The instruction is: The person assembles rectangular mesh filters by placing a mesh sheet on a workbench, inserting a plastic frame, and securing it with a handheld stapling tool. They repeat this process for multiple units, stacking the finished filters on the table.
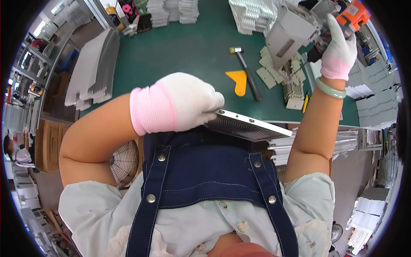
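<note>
My left hand (188, 100), in a white knitted glove with a pink cuff, is closed on the end of a flat metal panel (244, 127). This panel has a pale frame with small holes along its edge and a dark, finely patterned face; it tilts against the front of my apron. At the upper right, my right hand (340, 51), gloved alike, is wrapped round an orange and black power drill (353, 17). Its dark front end (316, 52) points down toward the table, and the grip is partly hidden by my fingers.
On the green table (180, 55) lie a hammer (248, 70), a yellow scraper (238, 82) and several pale plastic pieces (294, 92). A grey box-shaped device (289, 36) stands near the drill. Stacked metal panels (92, 64) line the left edge; finned parts (254, 15) sit at the back.
</note>
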Action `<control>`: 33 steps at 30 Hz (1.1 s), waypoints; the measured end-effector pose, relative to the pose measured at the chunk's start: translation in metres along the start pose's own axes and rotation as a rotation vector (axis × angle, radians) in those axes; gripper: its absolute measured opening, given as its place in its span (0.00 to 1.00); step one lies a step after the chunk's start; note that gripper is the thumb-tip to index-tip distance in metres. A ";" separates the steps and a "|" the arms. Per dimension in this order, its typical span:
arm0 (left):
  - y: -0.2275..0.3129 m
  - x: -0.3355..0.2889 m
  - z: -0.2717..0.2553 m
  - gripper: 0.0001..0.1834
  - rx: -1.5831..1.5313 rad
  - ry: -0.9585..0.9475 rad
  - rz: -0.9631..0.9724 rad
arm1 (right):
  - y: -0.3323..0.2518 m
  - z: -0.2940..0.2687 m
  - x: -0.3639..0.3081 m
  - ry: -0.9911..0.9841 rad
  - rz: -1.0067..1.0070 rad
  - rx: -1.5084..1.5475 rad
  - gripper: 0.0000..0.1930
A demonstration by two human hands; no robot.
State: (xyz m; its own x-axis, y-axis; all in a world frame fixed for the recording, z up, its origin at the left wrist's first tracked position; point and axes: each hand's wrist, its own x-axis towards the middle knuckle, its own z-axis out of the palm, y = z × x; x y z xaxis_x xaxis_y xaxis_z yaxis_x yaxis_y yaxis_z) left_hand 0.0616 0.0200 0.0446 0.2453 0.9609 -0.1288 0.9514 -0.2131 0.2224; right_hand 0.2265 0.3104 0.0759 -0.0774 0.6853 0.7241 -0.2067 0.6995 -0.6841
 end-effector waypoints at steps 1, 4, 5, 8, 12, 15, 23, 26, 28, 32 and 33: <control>0.005 0.000 0.010 0.08 -0.046 0.092 0.012 | 0.009 -0.007 0.003 -0.014 -0.049 0.001 0.13; 0.019 -0.003 0.040 0.09 -0.146 0.353 0.017 | -0.027 0.032 -0.040 -0.164 -0.024 0.319 0.05; 0.024 0.000 0.045 0.09 -0.126 0.364 0.009 | -0.019 0.030 -0.035 -0.215 -0.025 0.310 0.06; 0.034 0.008 0.051 0.11 -0.078 0.384 0.001 | -0.020 0.046 -0.046 -0.181 0.002 0.440 0.12; 0.036 0.018 0.057 0.12 -0.083 0.354 -0.019 | -0.013 0.044 -0.046 -0.284 -0.035 0.521 0.14; 0.036 0.027 0.060 0.12 -0.107 0.348 -0.013 | -0.010 0.039 -0.045 -0.296 0.004 0.477 0.12; 0.021 0.042 0.052 0.10 -0.042 0.462 -0.004 | -0.015 0.019 -0.027 -0.306 0.025 0.631 0.11; 0.006 0.058 0.049 0.10 0.012 0.465 -0.092 | -0.030 0.000 -0.007 -0.370 0.020 0.698 0.11; -0.001 0.068 0.044 0.10 0.023 0.417 -0.143 | -0.040 -0.007 0.006 -0.428 0.021 0.704 0.11; 0.003 0.076 0.040 0.11 0.034 0.396 -0.171 | -0.053 -0.004 0.021 -0.540 0.044 0.705 0.12; 0.004 0.077 0.040 0.12 0.049 0.420 -0.161 | -0.057 -0.004 0.024 -0.560 0.045 0.701 0.12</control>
State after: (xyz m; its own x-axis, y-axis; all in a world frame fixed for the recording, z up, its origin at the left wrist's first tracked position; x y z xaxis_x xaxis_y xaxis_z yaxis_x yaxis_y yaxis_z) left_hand 0.0914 0.0858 -0.0029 0.0067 0.9688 0.2476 0.9814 -0.0539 0.1841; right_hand 0.2407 0.2879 0.1318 -0.5263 0.3814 0.7600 -0.7258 0.2641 -0.6352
